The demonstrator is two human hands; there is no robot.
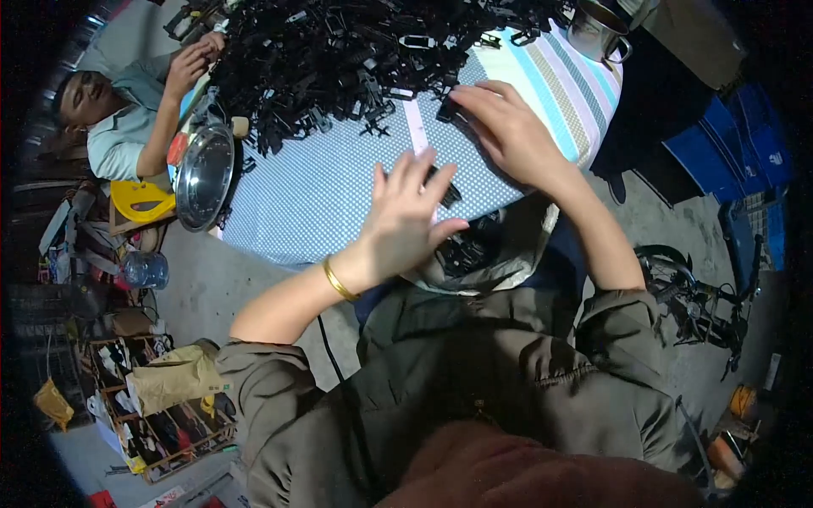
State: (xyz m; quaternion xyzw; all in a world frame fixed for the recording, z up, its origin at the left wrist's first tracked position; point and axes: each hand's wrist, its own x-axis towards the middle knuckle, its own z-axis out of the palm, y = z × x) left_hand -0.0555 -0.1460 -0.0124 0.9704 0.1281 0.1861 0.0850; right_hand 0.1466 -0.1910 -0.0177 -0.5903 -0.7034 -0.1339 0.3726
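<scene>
Left hand: the left hand (405, 216) hovers low over the near edge of the table, fingers spread and slightly bent, a small black plastic piece (446, 193) showing just past the fingertips; whether the fingers pinch it cannot be told.
Left wrist: a gold bangle (339, 280) circles it.
Right hand: the right hand (506, 129) lies palm down farther in on the table, fingers curled together over a black plastic part (447, 111) at the fingertips; the grip looks closed on it.
Pile: a big heap of black plastic parts (339, 51) covers the far half of the table, just beyond the right hand.
Table: a round table with a blue dotted cloth (313, 195), striped at the right side.
Bag: a greyish sack (487, 250) hangs at the table's near edge, between the forearms, with black parts inside.
Metal ware: a shiny steel plate (203, 175) sits at the table's left rim; a steel mug (593, 32) stands at the far right.
Other person: a co-worker's hand (190, 66) reaches into the heap from the left.
</scene>
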